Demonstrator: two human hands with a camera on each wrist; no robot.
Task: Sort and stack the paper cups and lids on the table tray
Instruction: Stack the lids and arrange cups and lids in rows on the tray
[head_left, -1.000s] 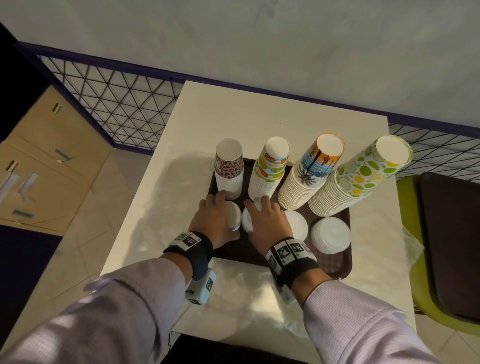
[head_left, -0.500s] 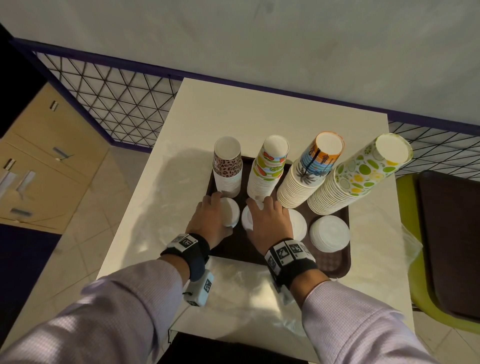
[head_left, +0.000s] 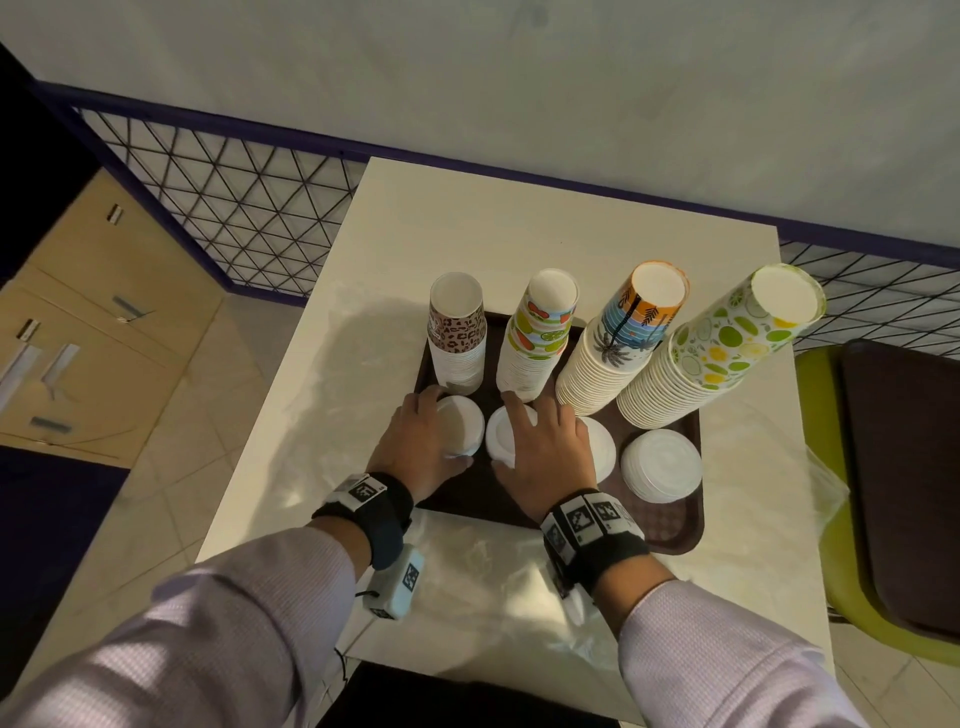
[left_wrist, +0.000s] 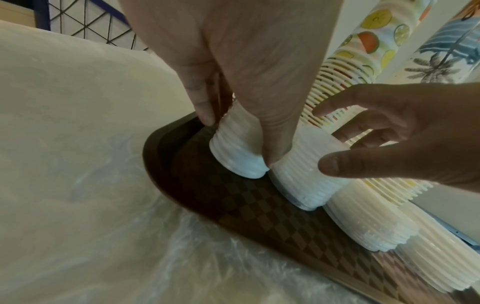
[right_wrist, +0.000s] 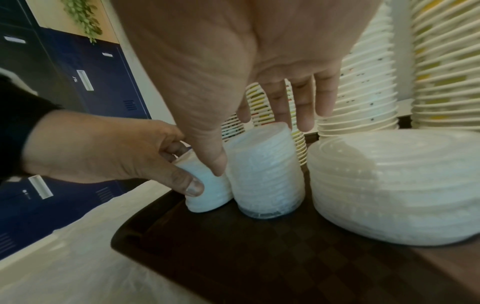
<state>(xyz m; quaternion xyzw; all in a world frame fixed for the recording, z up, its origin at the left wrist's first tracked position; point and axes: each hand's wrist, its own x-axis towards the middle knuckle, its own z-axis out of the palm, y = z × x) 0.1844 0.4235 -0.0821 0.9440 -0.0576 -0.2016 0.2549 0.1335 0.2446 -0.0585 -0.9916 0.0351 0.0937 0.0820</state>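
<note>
A brown tray carries four upside-down cup stacks: leopard print, fruit print, palm print and lime print. In front of them stand white lid stacks. My left hand grips the smallest lid stack, thumb and fingers curled round its sides. My right hand hovers over the second lid stack, its fingers straight at the far rim and its thumb down between the two stacks. Two wider lid stacks stand to the right.
Clear plastic wrap lies on the white table's near edge. A green chair holding another brown tray stands to the right. A mesh railing runs behind the table, and wooden cabinets stand at the left.
Both hands stay at the two small lid stacks. My left hand has eased back a little, so more of the smallest stack's top shows.
</note>
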